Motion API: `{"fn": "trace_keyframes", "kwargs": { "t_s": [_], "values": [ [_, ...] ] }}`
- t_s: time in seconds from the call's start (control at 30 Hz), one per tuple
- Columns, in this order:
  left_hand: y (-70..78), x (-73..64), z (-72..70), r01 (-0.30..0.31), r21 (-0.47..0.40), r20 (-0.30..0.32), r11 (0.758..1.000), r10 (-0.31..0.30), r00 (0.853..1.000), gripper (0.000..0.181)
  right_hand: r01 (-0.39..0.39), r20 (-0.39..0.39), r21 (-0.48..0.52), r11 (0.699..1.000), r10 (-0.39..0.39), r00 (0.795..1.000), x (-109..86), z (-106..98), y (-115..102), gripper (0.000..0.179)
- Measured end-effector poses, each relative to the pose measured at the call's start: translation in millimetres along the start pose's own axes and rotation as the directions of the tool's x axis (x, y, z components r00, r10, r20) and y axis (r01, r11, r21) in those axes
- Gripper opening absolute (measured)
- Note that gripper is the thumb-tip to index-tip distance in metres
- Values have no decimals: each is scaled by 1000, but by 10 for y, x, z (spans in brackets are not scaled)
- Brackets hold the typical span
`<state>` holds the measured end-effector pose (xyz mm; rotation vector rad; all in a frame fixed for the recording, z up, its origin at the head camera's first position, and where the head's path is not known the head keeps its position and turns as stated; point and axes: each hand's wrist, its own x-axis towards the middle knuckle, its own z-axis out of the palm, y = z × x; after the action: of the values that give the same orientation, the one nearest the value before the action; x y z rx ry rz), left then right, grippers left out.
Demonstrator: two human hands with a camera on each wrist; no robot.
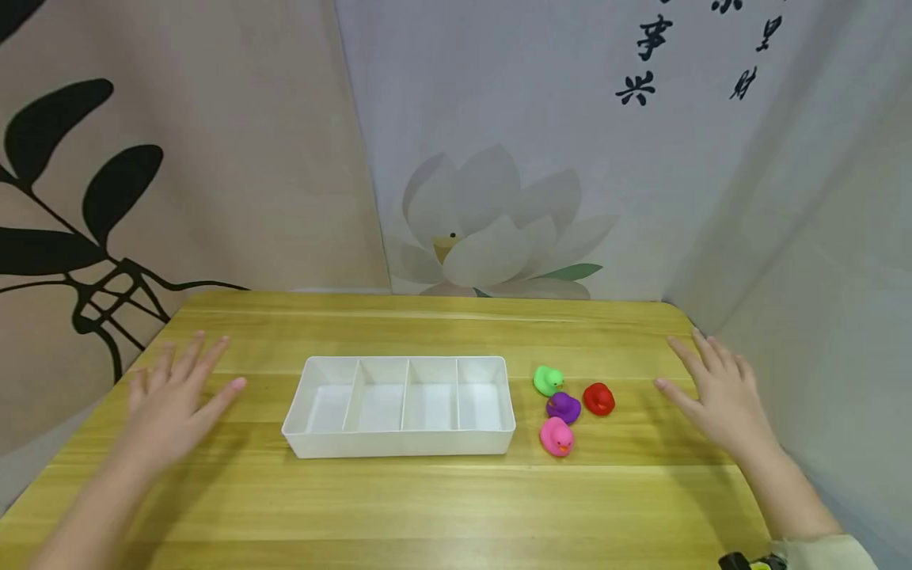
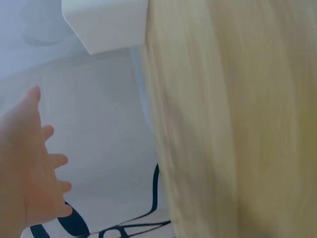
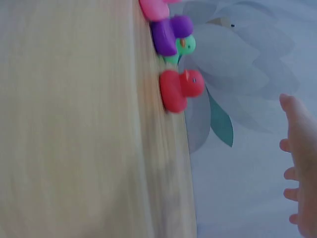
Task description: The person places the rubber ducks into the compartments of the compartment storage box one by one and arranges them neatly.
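A white tray (image 1: 399, 445) with several compartments in a row stands mid-table, and nothing lies in it. Right of it sit the rubber ducks: a green duck (image 1: 548, 381), a purple duck (image 1: 564, 407), a pink duck (image 1: 556, 437) and a red duck (image 1: 598, 399). My left hand (image 1: 171, 404) hovers left of the tray, fingers spread, holding nothing. Over the table's right side my right hand (image 1: 723, 396) is spread too, apart from the red duck nearest to it. The right wrist view shows the red duck (image 3: 178, 90) beside the purple duck (image 3: 166, 37).
All of this is on a wooden table (image 1: 456, 507). Behind it hangs a pale curtain (image 1: 499, 95) printed with a lotus and dark writing; dark leaves are printed at the left. A black object (image 1: 751, 561) shows near the right sleeve (image 1: 826, 552).
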<state>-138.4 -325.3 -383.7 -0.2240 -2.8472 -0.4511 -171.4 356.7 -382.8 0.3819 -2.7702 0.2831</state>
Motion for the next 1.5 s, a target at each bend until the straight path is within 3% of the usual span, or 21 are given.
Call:
{"fn": "trace_keyframes", "kwargs": {
  "t_s": [0.3,0.5,0.67,0.8,0.93,1.13,1.37,1.5],
  "values": [
    [162,-6,171,-72,-198,-103,978,52,993,63,74,-112,180,981,-54,992,-78,125,-284,64],
    [238,2,273,-128,-353,-145,927,81,986,60,156,-192,296,942,-102,976,-128,238,-474,60],
    [282,-1,364,-95,-511,-100,854,50,994,58,193,-213,367,910,-120,970,-189,345,-632,57],
    [287,-14,460,-9,-611,-14,792,1,1000,57,182,-183,395,901,-118,976,-226,420,-741,54],
    [273,-17,546,43,-648,49,761,-15,999,56,166,-141,451,877,-114,983,-257,488,-826,49],
    [256,-19,639,42,-671,82,740,17,997,52,163,-93,528,834,-133,987,-275,592,-897,38],
    [175,-19,779,10,-764,71,645,68,995,48,108,-16,609,786,-124,992,-303,718,-960,35],
    [145,-20,826,19,-790,87,612,82,993,46,104,-2,632,768,-133,991,-309,787,-983,33]
  ]
}}
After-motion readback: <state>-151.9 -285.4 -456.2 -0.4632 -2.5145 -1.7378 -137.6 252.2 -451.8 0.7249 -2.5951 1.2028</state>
